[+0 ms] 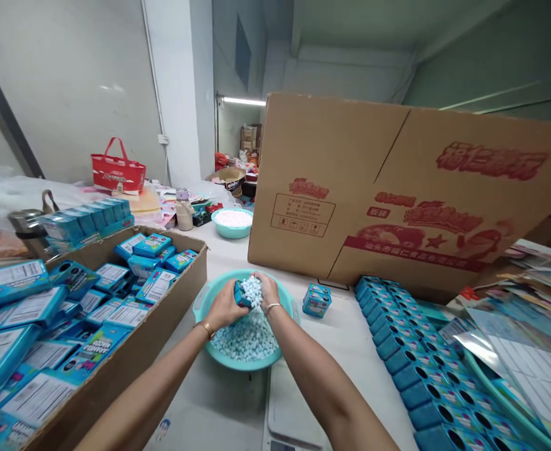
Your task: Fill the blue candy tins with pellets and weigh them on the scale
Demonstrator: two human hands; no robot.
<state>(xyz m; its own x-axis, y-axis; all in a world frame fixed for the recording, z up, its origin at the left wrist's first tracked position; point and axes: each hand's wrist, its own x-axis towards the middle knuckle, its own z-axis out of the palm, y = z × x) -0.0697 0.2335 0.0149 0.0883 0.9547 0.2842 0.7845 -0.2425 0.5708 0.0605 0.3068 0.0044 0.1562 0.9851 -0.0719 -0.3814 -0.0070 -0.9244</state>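
Note:
A teal basin (200, 305) full of small pale blue candies (247, 338) sits on the table in front of me. My left hand (222, 307) is closed round a small blue box (241, 293) held over the basin. My right hand (266, 289) is cupped against the box's open end with a heap of candies (252, 289) in it. Both wrists wear thin bracelets.
A cardboard tray (129, 357) of blue boxes lies at left. Rows of blue boxes (416, 357) run along the right, one small box (316, 299) stands alone. A big cardboard carton (397, 188) stands behind. A second basin (232, 222) sits farther back; a scale (289, 413) is below.

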